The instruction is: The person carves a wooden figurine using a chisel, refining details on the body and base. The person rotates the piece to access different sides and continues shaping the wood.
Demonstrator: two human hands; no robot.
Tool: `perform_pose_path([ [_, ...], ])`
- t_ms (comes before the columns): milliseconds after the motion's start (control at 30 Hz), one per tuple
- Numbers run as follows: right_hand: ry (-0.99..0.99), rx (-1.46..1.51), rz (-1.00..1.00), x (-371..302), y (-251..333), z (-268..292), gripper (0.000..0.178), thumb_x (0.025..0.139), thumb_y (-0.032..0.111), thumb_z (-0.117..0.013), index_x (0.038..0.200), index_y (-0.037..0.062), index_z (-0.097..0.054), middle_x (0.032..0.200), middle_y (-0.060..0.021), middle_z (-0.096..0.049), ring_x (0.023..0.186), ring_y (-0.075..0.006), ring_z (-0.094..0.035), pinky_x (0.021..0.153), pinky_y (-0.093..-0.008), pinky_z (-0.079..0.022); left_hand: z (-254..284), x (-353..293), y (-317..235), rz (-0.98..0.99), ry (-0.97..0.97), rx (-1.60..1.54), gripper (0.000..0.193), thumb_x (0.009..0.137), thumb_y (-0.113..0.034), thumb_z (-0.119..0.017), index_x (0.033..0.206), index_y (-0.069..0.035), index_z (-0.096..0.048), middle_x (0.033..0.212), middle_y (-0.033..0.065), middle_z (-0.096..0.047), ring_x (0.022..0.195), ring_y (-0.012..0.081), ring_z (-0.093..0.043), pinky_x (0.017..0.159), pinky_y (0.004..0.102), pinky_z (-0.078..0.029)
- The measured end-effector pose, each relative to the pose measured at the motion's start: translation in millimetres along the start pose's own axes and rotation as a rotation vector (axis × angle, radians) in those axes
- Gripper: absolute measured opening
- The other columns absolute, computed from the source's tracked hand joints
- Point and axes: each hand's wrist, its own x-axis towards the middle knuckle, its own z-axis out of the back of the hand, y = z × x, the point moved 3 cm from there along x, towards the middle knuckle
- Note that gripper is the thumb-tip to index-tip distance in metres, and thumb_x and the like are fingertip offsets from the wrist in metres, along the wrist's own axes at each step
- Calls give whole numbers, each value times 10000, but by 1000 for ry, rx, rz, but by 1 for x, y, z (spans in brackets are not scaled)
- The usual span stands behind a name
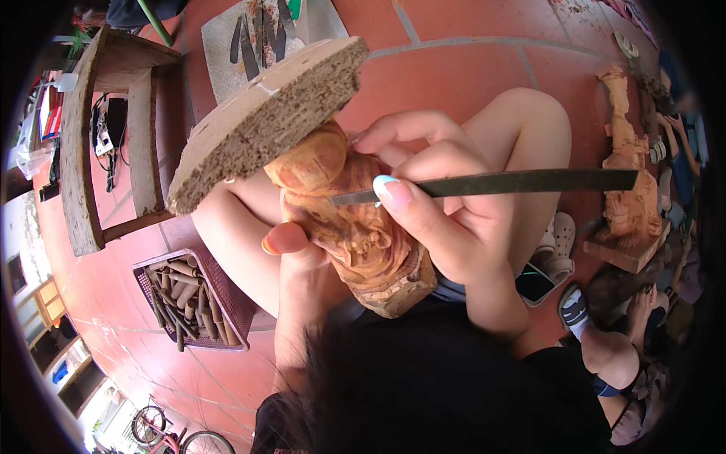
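Observation:
A carved wooden figure (355, 234) with a rounded head and folds in its body lies tilted between my bare knees. Its head rests near the edge of a thick rough slab (265, 125). My left hand (302, 261) grips the figure from the left, thumb on its side and the other fingers hidden behind it. In my right hand (446, 189) is a long, flat, dark metal carving tool (529, 182), pinched between thumb and fingers. The tool's pointed end touches the figure just below the head. My right fingertips lie near the figure's upper side.
Several flat dark tools (257, 34) lie on a pale sheet beyond the slab. A basket (243, 306) of wooden-handled tools stands at the left, below a wooden frame (82, 151). Another carved figure (631, 174) is at the right, near another person's leg (609, 363) and a phone (534, 285).

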Motion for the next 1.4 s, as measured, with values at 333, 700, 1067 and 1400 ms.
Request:
perform_pose_path([
  [333,-19,-215,-115,-4,-15,24,68,879,-37,-606,818,-51,-580,919,-178,-586,988,-221,-584,850,-323,-501,-1,8,44,109,54,-68,1116,606,-821,-581,1261,72,-442,1116,158,-605,960,227,-633,836,347,-549],
  [700,-53,-157,-77,-8,-34,25,34,866,-46,-625,841,-46,-601,1030,-205,-606,799,-98,-553,692,-206,-426,1,14,51,101,20,-95,1153,586,-833,-588,1288,67,-424,1129,153,-605,961,230,-636,843,354,-551],
  [1067,-68,-151,-117,-14,-45,32,27,868,-38,-640,850,-40,-620,1053,-178,-606,781,-80,-542,687,-209,-435,7,-1,65,300,114,-156,1191,565,-846,-595,1314,61,-407,1141,148,-604,962,234,-639,851,360,-553],
  [1400,0,-177,-49,-18,-50,30,35,899,-61,-577,869,-52,-593,1074,-194,-604,724,-59,-503,655,-195,-417,10,-4,83,446,130,-274,1227,546,-857,-601,1337,56,-391,1152,144,-603,963,237,-642,857,366,-555],
])
